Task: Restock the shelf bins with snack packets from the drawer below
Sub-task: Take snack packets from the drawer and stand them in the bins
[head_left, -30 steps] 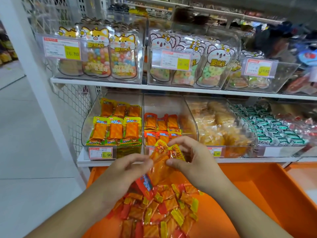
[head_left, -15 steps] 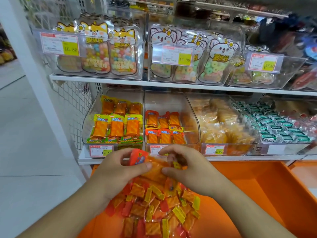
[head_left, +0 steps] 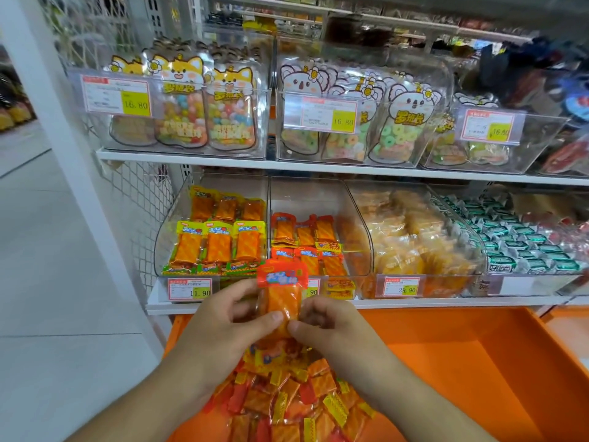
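1. I see a red-topped snack packet [head_left: 282, 293] held upright at centre frame, in front of the lower shelf's edge, above the drawer pile.
2. Left hand [head_left: 223, 320] pinches its lower left side; right hand [head_left: 328, 327] pinches the lower right.
3. Loose packets [head_left: 287, 397] heaped at 6 o'clock in the orange drawer [head_left: 478, 362].
4. Half-filled red-packet bin [head_left: 315, 224] at 12 o'clock; yellow-packet bin [head_left: 216, 231] at 11 o'clock.

Two bare forearms are seen, each ending in a bare hand: the left hand [head_left: 223, 317] and the right hand [head_left: 331, 327]. No sleeves, gloves, rings or watches are worn. The thumbnails are trimmed short and unpainted.
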### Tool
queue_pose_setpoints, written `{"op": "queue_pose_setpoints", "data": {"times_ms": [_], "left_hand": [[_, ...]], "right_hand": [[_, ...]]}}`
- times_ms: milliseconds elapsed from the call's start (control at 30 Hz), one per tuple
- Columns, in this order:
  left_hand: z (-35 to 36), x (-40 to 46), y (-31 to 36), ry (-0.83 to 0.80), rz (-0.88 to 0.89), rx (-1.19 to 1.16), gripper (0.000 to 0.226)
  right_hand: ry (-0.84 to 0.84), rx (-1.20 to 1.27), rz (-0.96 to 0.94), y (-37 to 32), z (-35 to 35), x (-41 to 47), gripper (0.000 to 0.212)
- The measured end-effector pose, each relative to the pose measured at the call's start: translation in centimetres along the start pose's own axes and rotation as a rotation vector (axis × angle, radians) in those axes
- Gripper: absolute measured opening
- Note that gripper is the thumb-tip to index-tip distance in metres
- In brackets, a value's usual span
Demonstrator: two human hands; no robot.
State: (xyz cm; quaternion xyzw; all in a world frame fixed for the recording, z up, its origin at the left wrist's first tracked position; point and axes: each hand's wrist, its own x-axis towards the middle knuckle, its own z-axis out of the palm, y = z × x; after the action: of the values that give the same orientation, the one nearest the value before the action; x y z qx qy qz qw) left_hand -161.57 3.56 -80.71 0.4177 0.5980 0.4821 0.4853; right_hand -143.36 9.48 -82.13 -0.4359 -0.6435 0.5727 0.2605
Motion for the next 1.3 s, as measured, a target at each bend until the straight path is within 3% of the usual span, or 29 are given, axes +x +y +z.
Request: {"op": "queue_pose_setpoints", "data": {"times_ms": [267,400,533,633,800,967,1100,1300], "left_hand": [[0.4,0.6,-0.1,0.074,0.008,0.041,0.029],[1.1,1.9,0.7,0.125,0.037,0.079,0.026],[3.1,5.3,2.8,0.138,0.063,0.09,0.035],[5.9,10.0,4.2,0.173,0.073,0.132,0.023],[9.1,20.0,2.9,0.317,0.029,0.276,0.025],[9.8,26.2,1.6,0.49,0.0,0.626,0.034],[10.1,28.5,0.6,0.501,-0.002,0.767,0.042],[10.9,29.1,-0.4,0.513,0.009,0.851,0.036]], "right_hand": [[0.034,-0.108,-0.042,-0.4,-0.4,0.4,0.026],[0.132,-0.234,-0.128,-1.3,-1.9,1.3,0.008],[0.342,-0.66,-0.239,-1.6,-7.6,4.1,0.035],[0.374,-0.924,-0.245,-0.6,-11.2,6.0,0.055],[0.345,-0.899,-0.256,1.1,-13.1,7.2,0.051],[0.397,-0.862,-0.275,2.1,-13.2,8.1,0.047],[0.407,-0.868,-0.282,2.1,-13.4,8.3,0.047],[0.395,-0.858,-0.256,2.0,-13.4,8.1,0.051]]}}
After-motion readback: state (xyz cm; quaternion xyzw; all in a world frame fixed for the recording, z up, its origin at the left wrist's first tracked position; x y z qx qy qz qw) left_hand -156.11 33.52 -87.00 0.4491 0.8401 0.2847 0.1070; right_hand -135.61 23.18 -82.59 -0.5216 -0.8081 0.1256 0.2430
